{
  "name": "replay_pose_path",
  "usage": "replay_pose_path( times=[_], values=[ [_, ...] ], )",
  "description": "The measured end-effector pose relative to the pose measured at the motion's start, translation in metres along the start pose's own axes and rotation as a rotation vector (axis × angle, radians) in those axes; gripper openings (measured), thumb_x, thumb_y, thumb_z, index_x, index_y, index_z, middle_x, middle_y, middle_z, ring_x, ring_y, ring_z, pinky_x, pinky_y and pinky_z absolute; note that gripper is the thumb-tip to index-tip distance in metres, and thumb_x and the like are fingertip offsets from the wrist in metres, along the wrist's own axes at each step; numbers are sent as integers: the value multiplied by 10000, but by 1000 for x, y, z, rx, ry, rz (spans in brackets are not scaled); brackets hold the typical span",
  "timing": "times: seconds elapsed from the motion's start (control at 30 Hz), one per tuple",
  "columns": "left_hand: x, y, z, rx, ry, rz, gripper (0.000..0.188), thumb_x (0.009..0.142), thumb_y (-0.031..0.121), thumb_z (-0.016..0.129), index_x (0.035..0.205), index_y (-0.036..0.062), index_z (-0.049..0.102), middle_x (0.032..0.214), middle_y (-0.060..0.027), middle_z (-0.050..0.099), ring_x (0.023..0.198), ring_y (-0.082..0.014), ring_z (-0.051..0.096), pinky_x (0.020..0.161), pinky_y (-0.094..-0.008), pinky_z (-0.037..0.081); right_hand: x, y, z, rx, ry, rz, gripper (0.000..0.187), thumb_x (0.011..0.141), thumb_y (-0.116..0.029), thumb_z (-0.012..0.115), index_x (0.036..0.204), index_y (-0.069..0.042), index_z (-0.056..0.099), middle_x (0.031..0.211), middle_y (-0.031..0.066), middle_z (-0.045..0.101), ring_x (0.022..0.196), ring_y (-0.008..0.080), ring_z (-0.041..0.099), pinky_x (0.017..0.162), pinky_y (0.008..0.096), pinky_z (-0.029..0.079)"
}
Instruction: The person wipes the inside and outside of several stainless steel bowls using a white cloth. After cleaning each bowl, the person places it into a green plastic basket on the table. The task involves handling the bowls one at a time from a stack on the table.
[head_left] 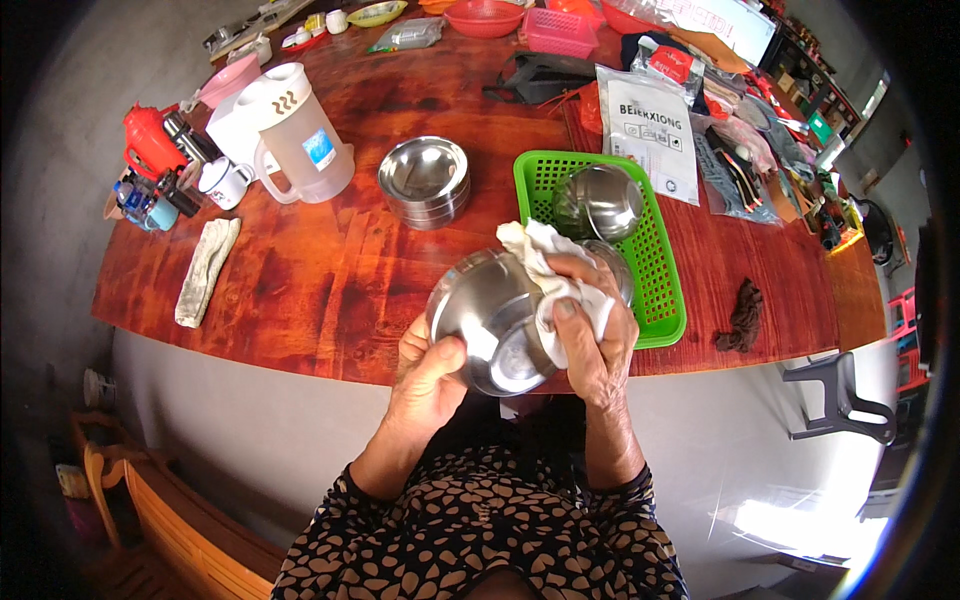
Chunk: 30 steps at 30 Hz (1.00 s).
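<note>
1. I can't see the inside of the steel bowl (pixel 490 320): it is tipped with its base toward me, and the white cloth (pixel 560 275) covers its upper right side.
2. The green basket (pixel 660 290) is partly hidden behind my right hand (pixel 592 330); two more steel bowls (pixel 598 200) sit in it, and a third below them is mostly blocked by the cloth.
3. My left hand (pixel 430 375) grips the bowl's lower left rim, thumb on the outside; its fingers are hidden behind the bowl.
4. My right hand presses the bunched cloth against the bowl's right side, fingers curled over it.
5. The bowl sits between both hands, held up over the near edge of the red wooden table (pixel 330 270).
6. A stack of steel bowls (pixel 424 182) stands further back, beside a white pitcher (pixel 300 135).
</note>
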<state>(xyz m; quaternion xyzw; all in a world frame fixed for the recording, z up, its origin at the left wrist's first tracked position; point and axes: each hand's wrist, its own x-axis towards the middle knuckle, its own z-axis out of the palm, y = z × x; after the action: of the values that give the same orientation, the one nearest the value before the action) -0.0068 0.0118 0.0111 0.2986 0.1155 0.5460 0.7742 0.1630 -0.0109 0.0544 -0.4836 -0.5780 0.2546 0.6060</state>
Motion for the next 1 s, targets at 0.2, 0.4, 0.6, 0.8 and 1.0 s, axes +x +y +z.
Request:
replay_pose_path(
  times=[0.2, 0.4, 0.6, 0.8, 1.0],
  values=[
    [3, 2, 23, -240, 134, -140, 473, 902, 357, 525, 1238, 28, 472, 1188, -81, 566, 1108, -204, 530, 966, -358, 416, 2, -1, 28, -458, -36, -513, 386, 714, -100, 660, 1089, -39, 590, 1136, 166, 560, 1081, 325, 532, 905, 447, 423],
    [2, -2, -16, -248, 177, -130, 439, 951, 347, 388, 1245, 28, 456, 1180, -120, 558, 1075, -223, 544, 920, -379, 453, -42, 18, 48, -621, -68, -597, 242, 788, -219, 596, 1014, -139, 632, 1243, 53, 517, 1222, 252, 442, 995, 394, 360],
    [-10, -1, 7, 73, 174, -21, 301, 950, 300, 450, 1102, 52, 527, 984, -40, 603, 861, -132, 590, 750, -272, 490, -31, 0, 47, -711, -104, -608, 195, 775, -214, 561, 942, -140, 631, 1168, 36, 548, 1195, 221, 461, 1032, 423, 291],
    [-7, -9, -8, 173, 116, 58, 263, 961, 227, 426, 1074, 17, 536, 996, -45, 615, 915, -125, 589, 813, -273, 473, 12, -4, 35, -451, -21, -420, 279, 740, -95, 622, 1005, -36, 557, 1006, 151, 555, 849, 333, 555, 749, 428, 437],
    [1, -1, 2, 68, 196, 93, 280, 957, 237, 434, 1115, 32, 539, 1053, -66, 608, 956, -151, 579, 848, -304, 465, 8, -7, 53, -526, -2, -465, 258, 759, -116, 627, 1001, -46, 575, 1064, 165, 541, 1005, 319, 541, 805, 441, 427]
  ],
)
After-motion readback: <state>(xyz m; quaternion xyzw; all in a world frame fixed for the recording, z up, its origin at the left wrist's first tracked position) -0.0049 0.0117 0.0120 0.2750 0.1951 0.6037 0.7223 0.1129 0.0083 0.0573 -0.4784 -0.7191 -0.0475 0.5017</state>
